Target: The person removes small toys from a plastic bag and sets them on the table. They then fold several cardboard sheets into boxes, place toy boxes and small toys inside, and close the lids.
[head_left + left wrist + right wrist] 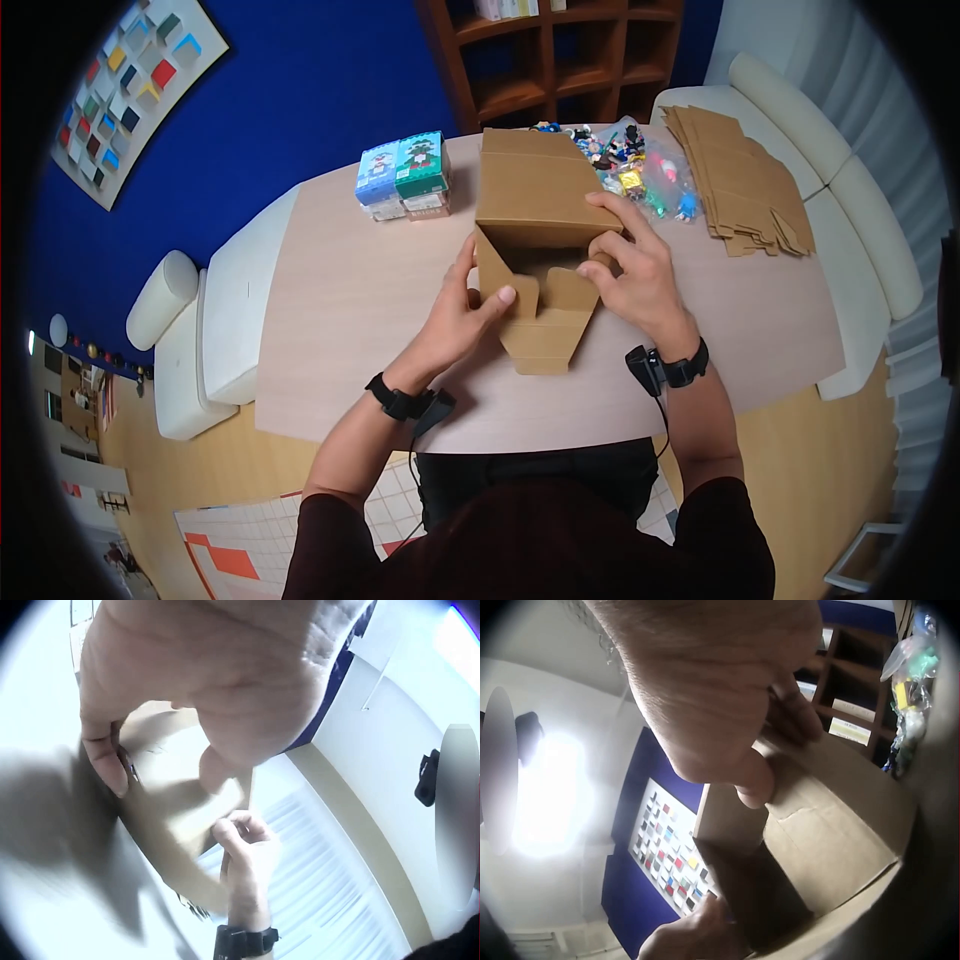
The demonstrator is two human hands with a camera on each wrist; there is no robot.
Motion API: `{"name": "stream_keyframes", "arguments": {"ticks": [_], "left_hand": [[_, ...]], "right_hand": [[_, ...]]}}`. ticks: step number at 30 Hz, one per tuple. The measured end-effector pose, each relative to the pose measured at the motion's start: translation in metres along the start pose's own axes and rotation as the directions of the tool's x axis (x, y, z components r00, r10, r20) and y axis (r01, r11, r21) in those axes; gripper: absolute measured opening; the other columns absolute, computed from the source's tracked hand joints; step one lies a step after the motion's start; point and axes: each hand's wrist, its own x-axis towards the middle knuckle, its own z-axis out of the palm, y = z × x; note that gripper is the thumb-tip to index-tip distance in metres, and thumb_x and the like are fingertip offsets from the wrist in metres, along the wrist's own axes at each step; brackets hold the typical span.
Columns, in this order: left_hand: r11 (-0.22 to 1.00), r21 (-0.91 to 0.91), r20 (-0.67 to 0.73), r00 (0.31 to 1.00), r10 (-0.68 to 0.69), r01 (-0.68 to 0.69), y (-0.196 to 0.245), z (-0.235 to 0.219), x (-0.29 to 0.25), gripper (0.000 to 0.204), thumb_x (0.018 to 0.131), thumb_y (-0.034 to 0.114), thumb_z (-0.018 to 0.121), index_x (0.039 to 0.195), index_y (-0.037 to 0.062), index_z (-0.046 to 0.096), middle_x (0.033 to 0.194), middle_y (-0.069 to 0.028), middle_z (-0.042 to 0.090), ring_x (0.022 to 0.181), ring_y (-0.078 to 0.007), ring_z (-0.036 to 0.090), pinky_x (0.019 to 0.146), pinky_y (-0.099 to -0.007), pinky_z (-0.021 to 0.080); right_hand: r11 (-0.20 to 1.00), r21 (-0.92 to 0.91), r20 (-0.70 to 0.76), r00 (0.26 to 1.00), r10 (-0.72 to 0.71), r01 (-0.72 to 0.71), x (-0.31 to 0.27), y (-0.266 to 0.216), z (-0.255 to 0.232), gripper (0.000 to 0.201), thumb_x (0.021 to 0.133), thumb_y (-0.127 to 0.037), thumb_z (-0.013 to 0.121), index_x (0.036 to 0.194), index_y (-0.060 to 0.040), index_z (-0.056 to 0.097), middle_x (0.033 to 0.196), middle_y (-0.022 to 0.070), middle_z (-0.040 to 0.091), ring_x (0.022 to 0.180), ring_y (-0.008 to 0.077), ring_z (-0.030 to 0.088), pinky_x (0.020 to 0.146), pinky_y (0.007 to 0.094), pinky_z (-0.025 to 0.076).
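Observation:
A brown cardboard box (550, 335) stands partly folded at the near middle of the table, its wide lid (540, 175) tipped back and its front flap hanging toward the person. My left hand (462, 318) grips the left wall, thumb over the small side flap (522, 300) and fingers outside. On the other side my right hand (642, 280) pinches the right wall between thumb and curled fingers, with the index finger stretched along the lid's corner. In the right wrist view, the thumb presses on the creased cardboard panel (825, 832). The left wrist view shows both hands at the box's edges.
Several small printed boxes (405, 175) are stacked at the back left of the table (340, 300). Behind the box's right side lie clear bags of small colourful toys (640, 170). Flat cardboard sheets (745, 180) are piled at the right, near a white sofa (860, 240).

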Motion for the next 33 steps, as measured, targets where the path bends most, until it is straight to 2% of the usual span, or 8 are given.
{"name": "stream_keyframes", "arguments": {"ticks": [6, 11, 17, 23, 26, 28, 30, 33], "left_hand": [[0.788, 0.615, -0.251, 0.945, 0.209, -0.011, -0.036, -0.005, 0.011, 0.046, 0.111, 0.017, 0.062, 0.155, 0.0052, 0.054, 0.131, -0.0258, 0.06, 0.128, -0.0477, 0.062, 0.101, -0.051, 0.056], [0.889, 0.459, -0.291, 0.944, 0.152, -0.001, -0.018, 0.003, 0.008, 0.04, 0.111, 0.009, 0.057, 0.15, 0.0026, 0.057, 0.125, -0.0287, 0.072, 0.119, -0.0449, 0.069, 0.105, -0.0479, 0.053], [0.959, 0.284, -0.334, 0.939, 0.082, 0.017, -0.021, 0.001, 0.012, 0.041, 0.112, 0.006, 0.053, 0.152, 0.0005, 0.056, 0.125, -0.0239, 0.075, 0.117, -0.0321, 0.073, 0.103, -0.0409, 0.053], [0.998, 0.017, -0.331, 0.942, -0.051, 0.06, -0.009, -0.006, 0.012, 0.044, 0.113, 0.004, 0.051, 0.157, 0.0004, 0.051, 0.137, -0.0159, 0.07, 0.127, -0.023, 0.067, 0.109, -0.0382, 0.052], [0.998, -0.023, -0.329, 0.942, -0.064, 0.06, 0.0, -0.004, 0.011, 0.049, 0.113, 0.003, 0.051, 0.161, 0.0022, 0.046, 0.14, -0.0159, 0.068, 0.128, -0.0231, 0.066, 0.11, -0.0383, 0.052], [0.998, -0.031, -0.317, 0.947, -0.061, 0.054, -0.002, -0.005, 0.011, 0.054, 0.113, 0.002, 0.051, 0.166, 0.0039, 0.04, 0.14, -0.0165, 0.068, 0.126, -0.0224, 0.067, 0.109, -0.0377, 0.053], [0.969, -0.111, -0.266, 0.933, -0.244, 0.222, 0.024, 0.005, 0.003, 0.057, 0.115, 0.009, 0.052, 0.169, 0.0058, 0.035, 0.14, -0.0174, 0.068, 0.125, -0.0222, 0.068, 0.107, -0.0368, 0.054], [0.982, -0.016, -0.202, 0.961, -0.19, 0.19, 0.011, 0.004, 0.001, 0.062, 0.117, 0.021, 0.051, 0.173, 0.0088, 0.028, 0.144, -0.0195, 0.065, 0.122, -0.023, 0.07, 0.103, -0.0353, 0.056]], "right_hand": [[0.999, 0.0, -0.015, 0.999, -0.051, 0.051, -0.001, -0.011, 0.011, 0.025, 0.074, -0.004, 0.089, 0.088, -0.003, 0.067, 0.147, 0.0162, 0.063, 0.102, 0.0359, 0.075, 0.082, 0.0433, 0.062], [0.994, -0.051, -0.053, 0.994, -0.1, 0.097, 0.002, -0.008, 0.011, 0.043, 0.074, -0.005, 0.089, 0.114, -0.0082, 0.076, 0.15, 0.017, 0.06, 0.103, 0.0345, 0.075, 0.081, 0.0418, 0.064], [0.999, 0.003, 0.048, 0.998, 0.035, -0.035, 0.001, -0.011, 0.01, 0.081, 0.07, 0.0, 0.087, 0.145, -0.0258, 0.073, 0.168, 0.02, 0.044, 0.121, 0.0363, 0.071, 0.091, 0.0439, 0.064], [0.985, 0.167, 0.361, 0.932, -0.021, -0.043, 0.003, -0.005, -0.008, 0.095, 0.066, 0.006, 0.082, 0.154, -0.0244, 0.065, 0.181, 0.0249, 0.016, 0.165, 0.0454, 0.028, 0.132, 0.0503, 0.033], [0.918, 0.288, 0.549, 0.833, 0.076, -0.273, 0.005, -0.013, -0.019, 0.102, 0.069, 0.003, 0.084, 0.162, -0.0245, 0.055, 0.182, 0.0269, 0.007, 0.168, 0.046, 0.015, 0.135, 0.0529, 0.024], [0.94, 0.267, 0.479, 0.875, 0.063, -0.214, 0.004, -0.012, -0.01, 0.106, 0.072, -0.001, 0.087, 0.167, -0.0234, 0.046, 0.182, 0.0281, 0.004, 0.168, 0.0478, 0.015, 0.134, 0.0544, 0.025], [0.951, 0.244, 0.388, 0.918, 0.081, -0.187, 0.001, -0.014, 0.002, 0.108, 0.076, -0.006, 0.09, 0.17, -0.0216, 0.041, 0.182, 0.0285, 0.003, 0.167, 0.0495, 0.015, 0.134, 0.0552, 0.025], [0.962, 0.21, 0.242, 0.963, 0.121, -0.174, -0.005, -0.016, 0.02, 0.109, 0.083, -0.019, 0.093, 0.173, -0.0134, 0.031, 0.18, 0.0305, 0.01, 0.166, 0.0505, 0.017, 0.133, 0.0558, 0.026]]}}
